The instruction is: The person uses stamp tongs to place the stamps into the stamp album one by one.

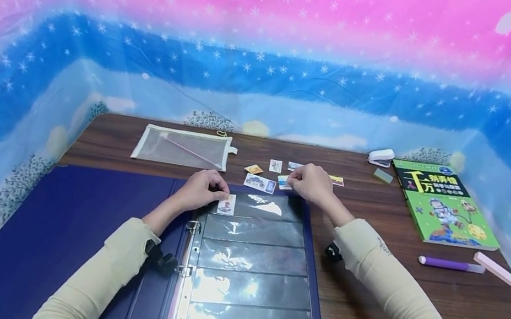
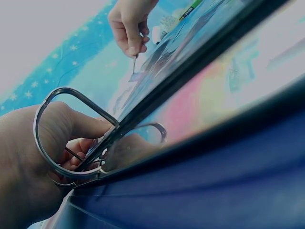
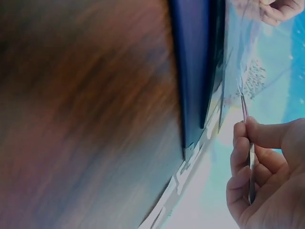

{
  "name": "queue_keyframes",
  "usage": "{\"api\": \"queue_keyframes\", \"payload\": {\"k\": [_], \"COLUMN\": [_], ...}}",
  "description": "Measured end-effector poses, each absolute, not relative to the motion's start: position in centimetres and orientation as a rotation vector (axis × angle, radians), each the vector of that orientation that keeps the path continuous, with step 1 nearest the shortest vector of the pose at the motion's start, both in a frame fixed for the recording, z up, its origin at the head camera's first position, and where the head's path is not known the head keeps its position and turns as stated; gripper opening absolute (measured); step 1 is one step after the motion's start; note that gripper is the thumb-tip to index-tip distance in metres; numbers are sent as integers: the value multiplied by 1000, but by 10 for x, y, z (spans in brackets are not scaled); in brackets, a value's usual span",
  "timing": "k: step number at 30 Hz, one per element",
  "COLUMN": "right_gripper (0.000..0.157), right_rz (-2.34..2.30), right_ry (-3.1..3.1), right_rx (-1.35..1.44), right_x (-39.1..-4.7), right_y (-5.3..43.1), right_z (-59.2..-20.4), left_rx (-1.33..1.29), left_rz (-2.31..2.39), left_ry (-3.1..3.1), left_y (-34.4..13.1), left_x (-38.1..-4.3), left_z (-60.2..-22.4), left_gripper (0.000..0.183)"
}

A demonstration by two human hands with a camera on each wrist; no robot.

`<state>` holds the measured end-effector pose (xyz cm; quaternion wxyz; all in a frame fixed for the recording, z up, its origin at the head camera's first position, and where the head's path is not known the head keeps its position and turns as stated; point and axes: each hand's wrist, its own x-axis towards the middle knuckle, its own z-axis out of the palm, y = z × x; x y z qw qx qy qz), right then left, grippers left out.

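A stamp album (image 1: 73,231) lies open, with a ring-bound page of clear pockets (image 1: 250,259) on its right side. My left hand (image 1: 202,191) pinches the page's top left corner, thumb above and fingers beneath. Beside that thumb, a small stamp (image 1: 226,205) sits in the top pocket. Just past the album's top edge, my right hand (image 1: 312,184) grips metal tweezers (image 3: 245,112). Their tips are close to a blue-and-white stamp (image 1: 284,182); whether they hold it I cannot tell. Around it lie several loose stamps (image 1: 259,183).
A mesh zip pouch (image 1: 182,147) lies at the back left. Toward the right are a white stapler (image 1: 381,157), a green eraser-like block (image 1: 383,175), a green book (image 1: 450,212), a purple marker (image 1: 449,264) and a pink bar (image 1: 496,269). Patterned cloth (image 1: 267,83) surrounds the table.
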<state>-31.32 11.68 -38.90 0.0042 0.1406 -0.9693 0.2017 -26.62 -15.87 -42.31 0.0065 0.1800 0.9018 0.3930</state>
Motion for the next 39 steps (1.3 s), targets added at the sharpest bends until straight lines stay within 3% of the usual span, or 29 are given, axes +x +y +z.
{"api": "queue_keyframes", "payload": {"k": [25, 39], "right_gripper": [17, 17], "right_rz": [858, 763], "right_ry": [-2994, -3089], "right_rx": [498, 538], "right_x": [-309, -307], "right_y": [112, 118], "right_z": [-379, -392], "left_rx": [571, 599], "left_rz": [1210, 1245], "left_ry": [2843, 2846], "left_y": [-160, -159], "left_x": [-268, -267], "left_z": [-426, -426], "left_gripper": [4, 6]}}
